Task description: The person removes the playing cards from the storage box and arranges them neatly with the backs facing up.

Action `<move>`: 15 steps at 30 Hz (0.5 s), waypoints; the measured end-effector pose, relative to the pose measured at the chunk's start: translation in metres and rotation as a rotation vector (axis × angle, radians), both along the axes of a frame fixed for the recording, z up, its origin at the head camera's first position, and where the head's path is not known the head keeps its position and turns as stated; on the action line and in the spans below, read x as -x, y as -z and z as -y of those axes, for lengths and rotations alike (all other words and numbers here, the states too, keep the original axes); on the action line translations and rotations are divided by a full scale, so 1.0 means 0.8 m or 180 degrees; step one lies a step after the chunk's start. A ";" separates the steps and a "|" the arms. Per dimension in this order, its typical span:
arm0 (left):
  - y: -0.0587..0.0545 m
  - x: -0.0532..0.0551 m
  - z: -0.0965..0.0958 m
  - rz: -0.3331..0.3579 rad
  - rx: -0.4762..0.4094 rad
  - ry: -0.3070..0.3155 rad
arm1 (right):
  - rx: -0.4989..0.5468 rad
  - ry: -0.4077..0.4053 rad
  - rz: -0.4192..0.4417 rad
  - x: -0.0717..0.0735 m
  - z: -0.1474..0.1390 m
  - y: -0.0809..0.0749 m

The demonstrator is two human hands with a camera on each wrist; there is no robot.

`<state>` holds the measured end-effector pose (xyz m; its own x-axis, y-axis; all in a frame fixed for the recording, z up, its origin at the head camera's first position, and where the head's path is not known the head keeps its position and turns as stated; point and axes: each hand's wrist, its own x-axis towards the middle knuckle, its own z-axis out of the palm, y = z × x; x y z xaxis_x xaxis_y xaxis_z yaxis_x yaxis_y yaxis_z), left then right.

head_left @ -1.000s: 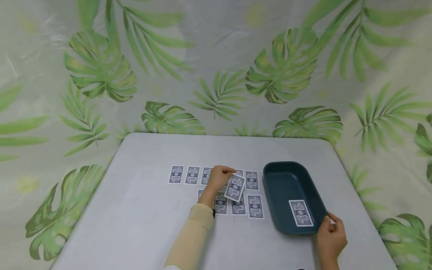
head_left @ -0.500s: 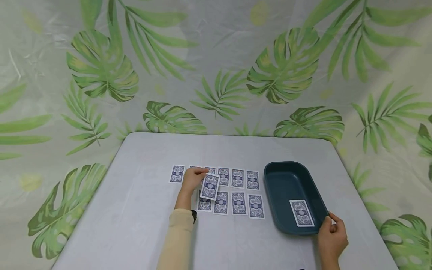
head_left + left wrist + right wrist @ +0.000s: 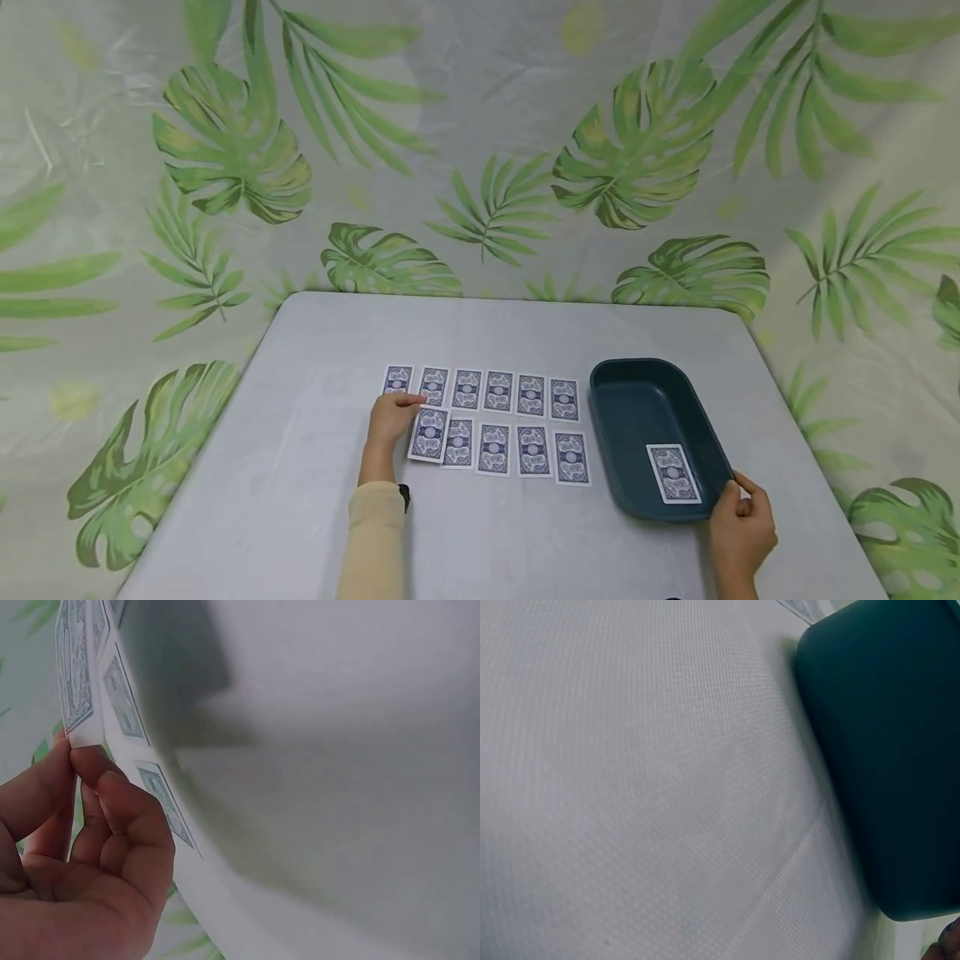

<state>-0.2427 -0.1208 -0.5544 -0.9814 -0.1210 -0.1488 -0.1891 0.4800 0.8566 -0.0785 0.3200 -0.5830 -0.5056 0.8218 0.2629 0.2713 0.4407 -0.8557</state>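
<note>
In the head view my left hand (image 3: 390, 421) pinches a blue-backed playing card (image 3: 429, 433) by its top left corner. That card is at the left end of the nearer row and overlaps the card beside it in this view. The left wrist view shows thumb and fingers meeting at the edge of the held card (image 3: 76, 671), its patterned back in sight. My right hand (image 3: 742, 525) grips the near right corner of a dark teal tray (image 3: 637, 408), where one face-down card (image 3: 673, 473) lies. Only fingertips (image 3: 949, 941) of that hand show in the right wrist view.
Two rows of face-down cards lie left of the tray, the farther row (image 3: 498, 392) longer than the nearer loose ones (image 3: 493, 450). A white cloth covers the table (image 3: 262, 467). Behind it hangs a leaf-patterned sheet (image 3: 480, 125).
My left hand has carried the card leftward across the rows and lowered it toward the nearer row's left end. The right hand keeps its grip on the tray.
</note>
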 end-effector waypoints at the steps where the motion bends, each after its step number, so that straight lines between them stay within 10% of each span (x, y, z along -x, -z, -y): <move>1: 0.001 -0.001 0.002 0.0011 -0.0004 -0.0024 | 0.0000 -0.0002 0.0002 0.000 0.000 0.000; 15: 0.014 -0.010 0.010 -0.0011 0.0116 -0.0167 | 0.0007 0.0034 0.0042 0.001 0.001 -0.001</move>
<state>-0.2350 -0.1290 -0.5652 -0.9741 -0.1776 -0.1400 -0.2119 0.5004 0.8395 -0.0792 0.3195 -0.5819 -0.5002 0.8277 0.2544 0.2872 0.4358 -0.8530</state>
